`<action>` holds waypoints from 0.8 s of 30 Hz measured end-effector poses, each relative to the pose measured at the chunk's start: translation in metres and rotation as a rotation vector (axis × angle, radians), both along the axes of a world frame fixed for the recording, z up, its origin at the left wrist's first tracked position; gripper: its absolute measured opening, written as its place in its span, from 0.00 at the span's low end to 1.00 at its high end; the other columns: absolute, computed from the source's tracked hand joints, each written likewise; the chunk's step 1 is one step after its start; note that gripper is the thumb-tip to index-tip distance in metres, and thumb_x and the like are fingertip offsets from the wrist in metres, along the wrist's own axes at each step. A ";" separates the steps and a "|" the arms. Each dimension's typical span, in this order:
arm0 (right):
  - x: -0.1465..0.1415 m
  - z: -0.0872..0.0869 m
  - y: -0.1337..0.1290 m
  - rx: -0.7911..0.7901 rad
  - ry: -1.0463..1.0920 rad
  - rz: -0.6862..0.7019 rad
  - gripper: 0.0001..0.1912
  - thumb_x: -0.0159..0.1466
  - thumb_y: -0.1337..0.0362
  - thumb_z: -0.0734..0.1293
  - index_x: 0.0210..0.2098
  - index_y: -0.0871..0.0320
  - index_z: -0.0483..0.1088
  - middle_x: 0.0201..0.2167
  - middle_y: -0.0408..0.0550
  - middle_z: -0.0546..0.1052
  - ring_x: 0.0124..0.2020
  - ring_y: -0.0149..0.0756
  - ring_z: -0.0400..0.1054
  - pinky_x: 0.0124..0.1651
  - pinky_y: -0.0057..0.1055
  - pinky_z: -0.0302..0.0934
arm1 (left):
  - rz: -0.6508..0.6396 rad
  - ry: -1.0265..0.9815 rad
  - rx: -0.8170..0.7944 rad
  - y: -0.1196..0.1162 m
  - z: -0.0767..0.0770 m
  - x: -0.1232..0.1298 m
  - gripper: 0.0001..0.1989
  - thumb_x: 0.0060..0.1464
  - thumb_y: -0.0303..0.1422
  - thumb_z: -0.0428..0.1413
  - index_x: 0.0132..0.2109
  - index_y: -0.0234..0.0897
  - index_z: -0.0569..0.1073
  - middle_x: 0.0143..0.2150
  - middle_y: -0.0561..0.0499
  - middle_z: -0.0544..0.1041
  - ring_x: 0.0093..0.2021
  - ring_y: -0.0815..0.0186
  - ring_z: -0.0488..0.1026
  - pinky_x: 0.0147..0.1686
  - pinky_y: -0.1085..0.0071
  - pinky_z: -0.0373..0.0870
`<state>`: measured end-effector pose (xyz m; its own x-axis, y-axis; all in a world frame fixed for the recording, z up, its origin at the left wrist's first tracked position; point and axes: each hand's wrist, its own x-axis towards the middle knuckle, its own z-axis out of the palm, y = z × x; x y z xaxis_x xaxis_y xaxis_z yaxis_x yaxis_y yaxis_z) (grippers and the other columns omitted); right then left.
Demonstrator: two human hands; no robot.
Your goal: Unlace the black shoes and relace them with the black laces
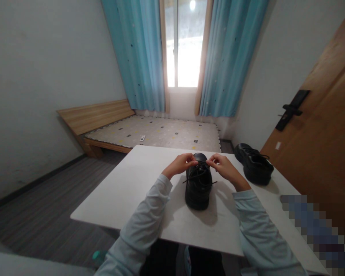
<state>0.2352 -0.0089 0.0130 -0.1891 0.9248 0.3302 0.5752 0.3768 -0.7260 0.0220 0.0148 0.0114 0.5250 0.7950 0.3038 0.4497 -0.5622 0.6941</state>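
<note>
Looking across a small room, past a low wooden bed (161, 128) with a pale patterned mattress, to sky-blue patterned fabric curtains (143, 57) on the far side. Noting a brown wooden door (310, 149) with black metal fittings on the right. Finding nearer a white, flat-topped table (112, 197) with rounded corners, and over its near edge two arms in pale blue-grey cloth sleeves (145, 214).

Standing sole down on the table, between those arms: a chunky, glossy black lace-up shoe (197, 200). Resting well apart from it, by the table's far right edge: a matching black lace-up shoe (258, 170), set at a slant with toe to the far left.

Running near to far with its long axis, heel on the near side and rounded toe on the far side, in the case of the middle shoe. Reaching past that heel on both sides to the far half, with the bare left hand (184, 164) at the left flank and the bare right hand (220, 165) at the right, with neither clearly nearer. Pinching, in both hands, with thumb and fingers drawn together on the thin black laces (200, 173) just short of the toe. Sticking out left and right on the near side of the fingers: loose lace ends.
</note>
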 end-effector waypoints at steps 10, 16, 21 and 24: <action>0.005 0.005 -0.006 -0.213 0.248 0.131 0.18 0.51 0.51 0.69 0.23 0.58 0.62 0.13 0.37 0.64 0.15 0.25 0.55 0.18 0.25 0.49 | -0.017 -0.039 -0.026 0.003 0.001 -0.007 0.15 0.50 0.42 0.56 0.30 0.32 0.72 0.27 0.52 0.74 0.28 0.70 0.68 0.30 0.75 0.63; 0.005 0.008 -0.007 -0.282 0.231 0.156 0.14 0.48 0.57 0.71 0.29 0.61 0.69 0.20 0.42 0.70 0.18 0.25 0.59 0.18 0.25 0.52 | -0.059 -0.042 -0.051 0.005 0.001 -0.009 0.10 0.47 0.35 0.59 0.35 0.32 0.75 0.28 0.51 0.76 0.28 0.71 0.70 0.30 0.76 0.63; 0.009 0.008 -0.005 -0.271 0.168 0.175 0.13 0.49 0.59 0.70 0.29 0.62 0.72 0.20 0.43 0.71 0.19 0.27 0.60 0.20 0.26 0.54 | -0.056 0.034 -0.009 0.002 0.005 -0.009 0.10 0.49 0.31 0.57 0.38 0.34 0.78 0.29 0.51 0.78 0.29 0.71 0.70 0.32 0.75 0.63; 0.011 0.008 -0.006 -0.265 0.132 0.197 0.12 0.49 0.59 0.70 0.29 0.62 0.73 0.21 0.44 0.72 0.19 0.27 0.60 0.21 0.27 0.54 | -0.031 0.052 -0.003 0.001 0.006 -0.009 0.09 0.48 0.29 0.56 0.37 0.34 0.79 0.28 0.51 0.77 0.29 0.71 0.69 0.33 0.75 0.63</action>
